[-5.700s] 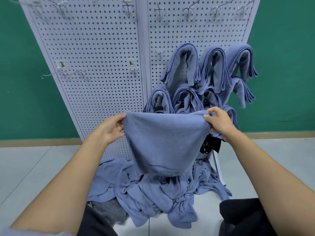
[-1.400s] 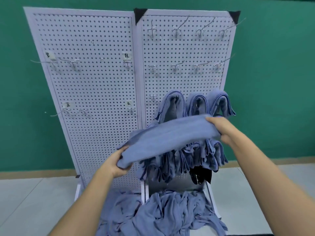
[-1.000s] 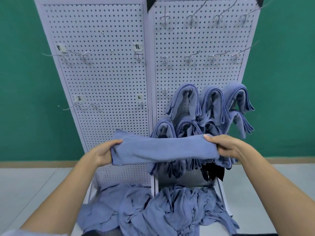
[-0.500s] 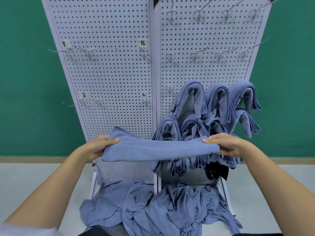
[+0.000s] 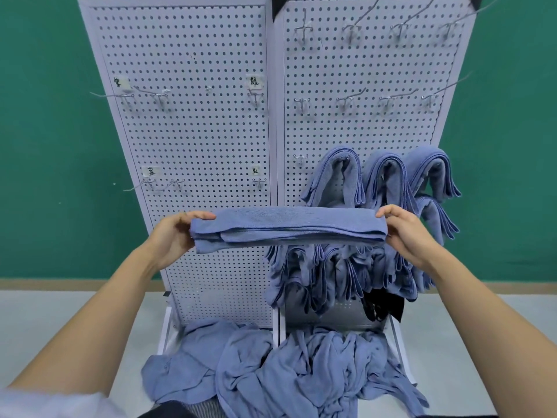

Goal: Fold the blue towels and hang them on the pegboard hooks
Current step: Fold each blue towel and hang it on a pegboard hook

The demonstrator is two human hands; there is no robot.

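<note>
I pinch a folded towel [image 5: 286,229] by its ends with my left hand [image 5: 171,236] and right hand [image 5: 407,233]; several hung towels [image 5: 379,182] drape the pegboard [image 5: 193,140], a heap [image 5: 286,369] waits unfolded.

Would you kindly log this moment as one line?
phase: folded, not hung | left hand: grips folded blue cloth towel end | right hand: grips other end | towel: level before white pegboard

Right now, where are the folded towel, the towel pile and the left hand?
folded towel [image 5: 289,224]: head view, middle of its top fold.
towel pile [image 5: 301,372]: head view, crumpled middle.
left hand [image 5: 173,236]: head view, middle of the hand.
</note>
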